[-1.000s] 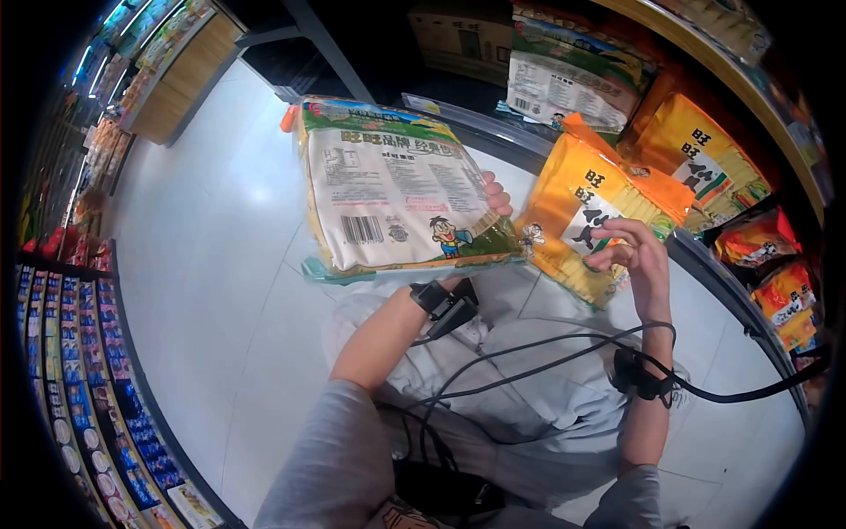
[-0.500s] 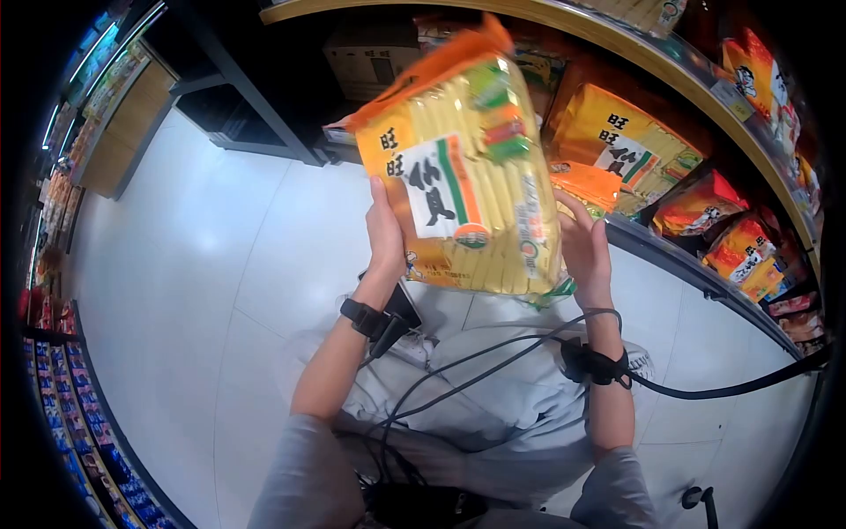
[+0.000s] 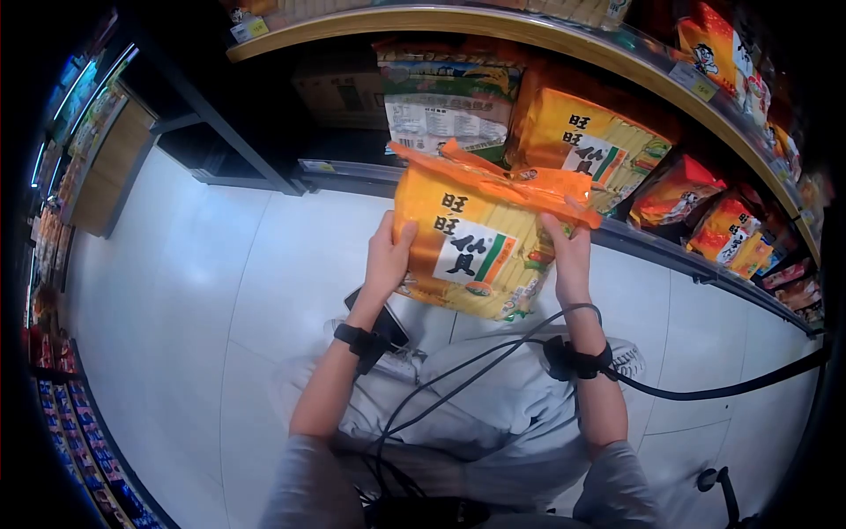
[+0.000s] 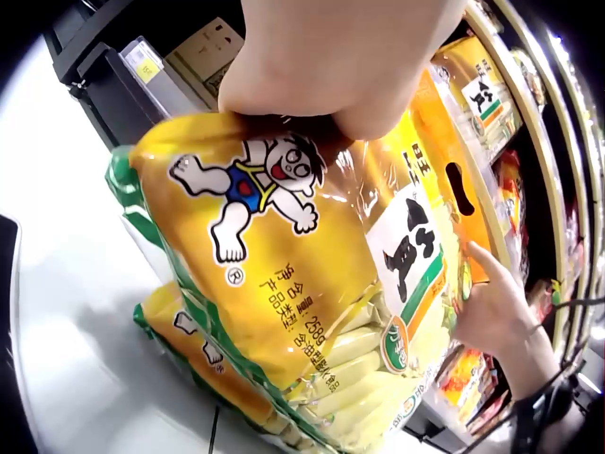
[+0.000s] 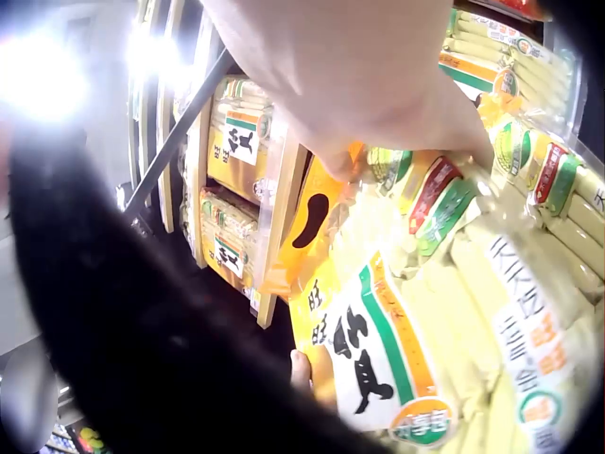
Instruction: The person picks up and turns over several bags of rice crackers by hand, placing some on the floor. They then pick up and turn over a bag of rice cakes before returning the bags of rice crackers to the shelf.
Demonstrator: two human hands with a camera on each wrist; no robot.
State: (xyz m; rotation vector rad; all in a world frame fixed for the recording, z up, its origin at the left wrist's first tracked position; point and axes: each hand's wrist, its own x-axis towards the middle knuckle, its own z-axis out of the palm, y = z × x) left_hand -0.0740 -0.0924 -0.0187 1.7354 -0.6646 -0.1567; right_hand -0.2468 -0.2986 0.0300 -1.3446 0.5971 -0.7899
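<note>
Front yellow bag (image 3: 480,251), held before the lower shelf (image 3: 357,178): probably light, soft, slick, contents brittle; best taken by its sides. Left hand (image 3: 388,256) and right hand (image 3: 572,260) pinch opposite edges, thumbs in front. Behind: one rear yellow bag (image 4: 206,357). Shelved, at least: one yellow pack (image 3: 551,123), one white bag (image 3: 454,123), two red bags (image 3: 679,192).

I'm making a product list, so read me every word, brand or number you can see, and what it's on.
"旺旺": held orange bag
"仙贝": its white panel
"分享包": its round badge
"258": its lower printing, left wrist view
"®": beside its cartoon figure
"旺旺": shelf bag
Too small or blurred: price tag, white bag's fine print, carton.
</note>
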